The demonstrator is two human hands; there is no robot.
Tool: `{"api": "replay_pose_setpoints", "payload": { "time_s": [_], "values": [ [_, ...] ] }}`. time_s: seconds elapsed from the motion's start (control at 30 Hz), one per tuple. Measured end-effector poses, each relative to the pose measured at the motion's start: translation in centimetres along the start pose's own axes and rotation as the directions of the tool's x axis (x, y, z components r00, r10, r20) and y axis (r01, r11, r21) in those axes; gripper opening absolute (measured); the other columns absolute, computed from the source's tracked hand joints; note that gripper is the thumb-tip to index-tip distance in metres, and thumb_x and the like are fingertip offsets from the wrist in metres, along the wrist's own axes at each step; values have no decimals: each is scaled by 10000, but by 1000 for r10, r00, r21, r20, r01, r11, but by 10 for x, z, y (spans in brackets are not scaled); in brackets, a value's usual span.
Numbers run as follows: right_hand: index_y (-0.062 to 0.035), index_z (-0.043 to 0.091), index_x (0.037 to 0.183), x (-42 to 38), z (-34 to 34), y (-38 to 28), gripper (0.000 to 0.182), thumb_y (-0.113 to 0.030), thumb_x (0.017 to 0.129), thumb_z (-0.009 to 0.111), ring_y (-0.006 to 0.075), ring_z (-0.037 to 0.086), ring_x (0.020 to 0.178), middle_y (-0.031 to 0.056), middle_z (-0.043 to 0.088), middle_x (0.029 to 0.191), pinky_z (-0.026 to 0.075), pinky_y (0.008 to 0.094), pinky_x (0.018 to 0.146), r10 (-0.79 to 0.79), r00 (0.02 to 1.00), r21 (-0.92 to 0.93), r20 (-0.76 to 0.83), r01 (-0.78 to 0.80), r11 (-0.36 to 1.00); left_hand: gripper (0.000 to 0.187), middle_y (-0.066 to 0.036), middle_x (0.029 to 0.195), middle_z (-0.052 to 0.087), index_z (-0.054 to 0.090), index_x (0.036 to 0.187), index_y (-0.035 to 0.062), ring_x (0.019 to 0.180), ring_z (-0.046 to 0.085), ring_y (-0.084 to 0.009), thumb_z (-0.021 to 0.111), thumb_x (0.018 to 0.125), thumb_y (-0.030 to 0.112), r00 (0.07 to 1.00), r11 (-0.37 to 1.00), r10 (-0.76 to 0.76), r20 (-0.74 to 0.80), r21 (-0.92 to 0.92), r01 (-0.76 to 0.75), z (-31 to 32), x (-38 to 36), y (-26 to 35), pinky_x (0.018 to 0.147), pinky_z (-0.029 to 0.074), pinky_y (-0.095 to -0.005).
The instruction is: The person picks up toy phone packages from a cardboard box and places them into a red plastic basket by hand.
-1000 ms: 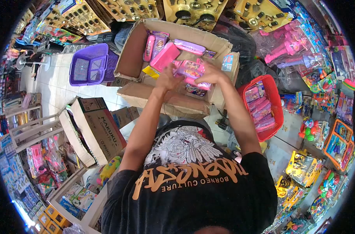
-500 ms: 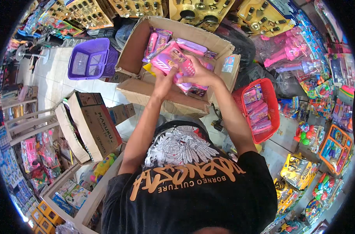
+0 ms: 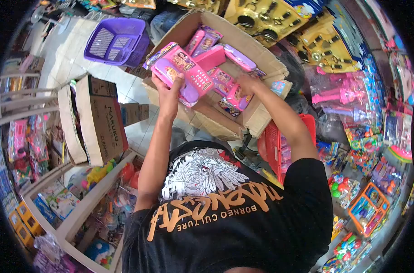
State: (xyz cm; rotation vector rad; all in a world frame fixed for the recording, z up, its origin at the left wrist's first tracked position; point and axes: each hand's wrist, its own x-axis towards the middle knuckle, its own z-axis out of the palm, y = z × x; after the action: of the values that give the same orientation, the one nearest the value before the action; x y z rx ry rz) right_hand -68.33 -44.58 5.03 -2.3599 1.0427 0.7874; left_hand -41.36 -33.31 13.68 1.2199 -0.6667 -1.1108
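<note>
My left hand (image 3: 169, 91) is closed on a pink toy telephone (image 3: 198, 78) with a purple handset, in clear packaging, raised over the near left edge of an open cardboard box (image 3: 266, 57). Its thumb presses on the front. Inside the box, my right hand (image 3: 248, 85) has its fingers bent over a pink packaged toy (image 3: 241, 99); the fingertips are partly hidden. Around it lie a pink and purple pack (image 3: 221, 81), a long purple pack (image 3: 240, 58) and another pink pack (image 3: 205, 40) by the back wall.
A purple basket (image 3: 118, 59) stands on the tiled floor at the upper left. Close to my right arm is a red basket (image 3: 273, 145) with pink packs inside. A brown carton (image 3: 100, 120) stands at left beside a pale rack (image 3: 72, 232). Bagged toys (image 3: 336, 86) crowd the right.
The toy telephone has gone from both hands to my left hand alone, moving left and turning. My right hand has left it and reached down to another pack. The whole view has also shifted.
</note>
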Motion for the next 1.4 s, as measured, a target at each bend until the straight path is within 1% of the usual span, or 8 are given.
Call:
{"api": "replay_pose_setpoints", "payload": {
  "time_s": [0.23,0.5,0.63,0.73,0.9,1.03,1.13,1.4],
  "values": [
    [-180,504,1240,12,4,-6,808,-341,517,827,311,327,1275,96,390,1363,224,638,981,103,991,-210,86,-83,974,832,-129,1132,495,69,1323,44,992,545,-194,696,784,136,994,992,47,-96,118,-35,-20,-11,-10,832,465,-301],
    [-183,532,1195,10,-11,-1,792,-383,490,835,274,502,1135,56,595,1143,193,620,986,51,983,-188,177,-17,982,715,-92,1194,464,197,1370,60,1061,494,-161,647,820,133,999,997,37,6,-66,-36,-20,-6,-9,890,436,-312],
    [-131,576,1142,-6,-37,9,669,-329,550,819,262,561,1059,85,616,1102,334,547,930,-72,994,-23,85,75,997,674,-92,1201,454,193,1367,56,1047,496,-167,607,836,82,997,996,65,-35,-56,-67,-24,-5,-7,886,439,-316],
    [-50,602,1031,-19,-58,25,449,-267,672,763,142,574,806,63,626,911,455,283,712,-215,959,354,-184,269,896,685,-105,1206,447,188,1368,55,1061,490,-179,611,829,70,993,991,110,-44,80,-106,-29,0,-2,896,433,-319],
    [-15,570,1095,-77,-95,-3,401,-341,865,608,81,545,866,34,596,965,452,246,751,20,951,679,-308,205,705,781,-130,1248,391,117,1369,32,1116,452,-192,661,816,125,995,993,92,-29,-70,-94,-38,9,6,946,390,-316],
    [-12,390,1318,-94,-64,-23,568,-399,917,504,72,490,1033,24,504,1199,405,239,896,198,932,935,-305,254,248,648,-125,1196,445,172,1321,33,1089,470,-168,611,866,172,998,998,59,10,-25,-59,-38,7,7,921,397,-304],
    [-6,398,1317,-110,-43,-61,595,-444,920,468,138,411,1182,67,467,1279,296,262,1008,588,692,904,-419,378,199,577,-105,1135,492,187,1299,34,1041,487,-137,569,894,184,990,1000,30,136,-9,-29,-34,4,9,885,407,-282],
    [11,514,1188,-132,-32,-182,513,-429,948,403,151,476,1090,85,557,1148,327,282,979,880,303,802,-366,582,133,658,-116,1213,409,156,1316,57,1061,458,-168,602,842,154,854,973,-43,518,-173,154,-12,-9,1,901,389,-311]
  ]
}}
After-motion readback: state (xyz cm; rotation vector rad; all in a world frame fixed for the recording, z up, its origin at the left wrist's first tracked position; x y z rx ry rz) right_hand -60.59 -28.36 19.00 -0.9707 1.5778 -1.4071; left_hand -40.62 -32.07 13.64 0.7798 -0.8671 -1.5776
